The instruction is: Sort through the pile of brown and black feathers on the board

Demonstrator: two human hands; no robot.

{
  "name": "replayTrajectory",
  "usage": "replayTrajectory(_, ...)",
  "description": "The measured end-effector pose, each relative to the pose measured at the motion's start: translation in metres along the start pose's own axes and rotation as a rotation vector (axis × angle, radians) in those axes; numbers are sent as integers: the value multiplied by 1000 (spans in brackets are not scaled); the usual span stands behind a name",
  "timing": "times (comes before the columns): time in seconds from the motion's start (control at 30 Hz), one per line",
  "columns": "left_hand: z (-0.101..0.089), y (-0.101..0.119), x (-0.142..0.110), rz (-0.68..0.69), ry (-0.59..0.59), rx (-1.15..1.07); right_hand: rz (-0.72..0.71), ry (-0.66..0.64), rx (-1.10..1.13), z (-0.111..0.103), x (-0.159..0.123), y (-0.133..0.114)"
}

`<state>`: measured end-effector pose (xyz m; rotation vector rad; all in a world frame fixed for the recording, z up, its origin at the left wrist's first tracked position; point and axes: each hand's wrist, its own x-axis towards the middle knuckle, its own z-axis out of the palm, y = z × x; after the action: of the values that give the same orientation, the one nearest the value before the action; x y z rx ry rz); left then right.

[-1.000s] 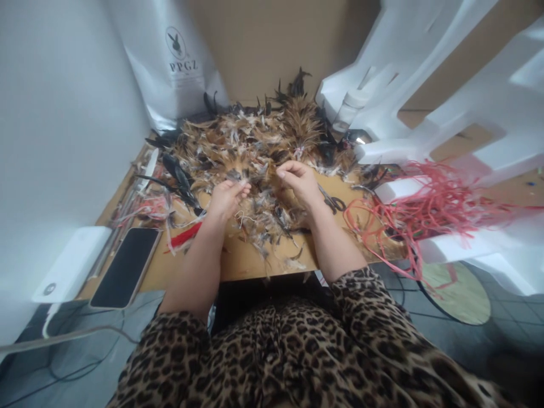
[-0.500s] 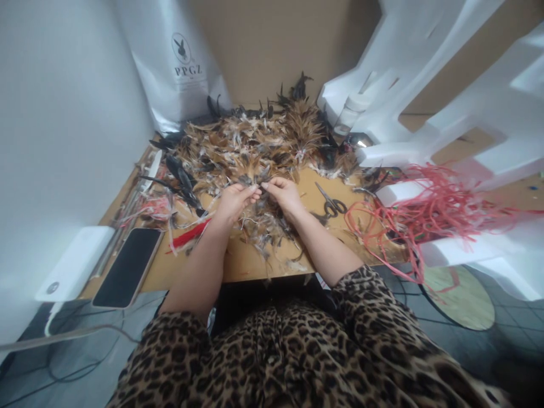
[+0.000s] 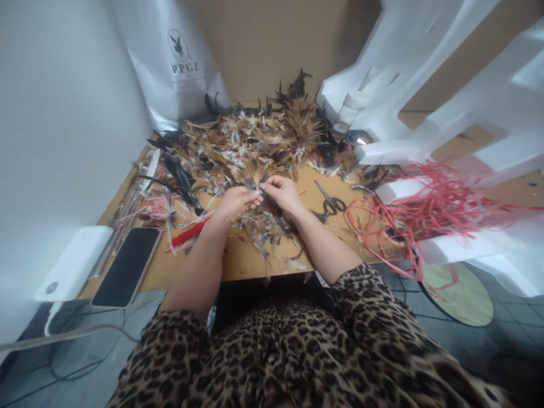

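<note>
My left hand [image 3: 238,203] is closed in a pinch over the middle of the table, on the base of a small bunch of brown and grey feathers [image 3: 254,171]. Just to its right, my right hand [image 3: 281,194] pinches at the same bunch, thumb and forefinger together near the other fingertips. What exactly lies between the right fingertips is too small to make out. A large pile of brown feathers [image 3: 238,136] spreads behind both hands. Loose greyish feathers [image 3: 266,235] and a thin white thread [image 3: 249,217] lie below them.
Black-handled scissors [image 3: 329,199] lie right of my hands. A tangle of red ribbon strips [image 3: 442,204] covers white foam pieces at the right. On the left are a phone [image 3: 126,266], a white power bank [image 3: 74,263], a red tassel-like bundle [image 3: 187,234] and black feathers [image 3: 181,175].
The left hand has dropped very slightly and the right fingertips have shifted a little at the bunch, where more light brown feather shows. The whole view has tilted slightly.
</note>
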<state>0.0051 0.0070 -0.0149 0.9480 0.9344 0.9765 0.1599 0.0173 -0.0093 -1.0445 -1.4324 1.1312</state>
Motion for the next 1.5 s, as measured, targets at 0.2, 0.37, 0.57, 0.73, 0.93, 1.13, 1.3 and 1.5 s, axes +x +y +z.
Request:
replayTrajectory(0.2, -2, 4, 0, 66, 85, -31, -58, 27, -152, -10, 5, 4)
replayTrajectory(0.37, -6, 5, 3, 96, 130, -114, -269, -91, -749, -31, 5, -3)
replayTrajectory(0.57, -9, 2, 5, 91, 123, -128, -336, -386, -1177, -25, -1, -4)
replayTrajectory(0.73, -9, 1, 5, 91, 127, -135, -286, -382, -1321, -17, -3, -3)
replayTrajectory(0.93, -10, 1, 7, 95, 134, -159, -224, -360, -1387, -18, -2, -4)
replayTrajectory(1.13, -9, 1, 6, 86, 157, -154, -240, -387, -1351, -17, -2, -5)
replayTrajectory(1.3, -9, 2, 6, 85, 163, -157, -181, -317, -1269, -16, 0, -1)
replayTrajectory(1.5, -9, 3, 6, 79, 168, -169, 9, -41, -392, -24, 9, 6)
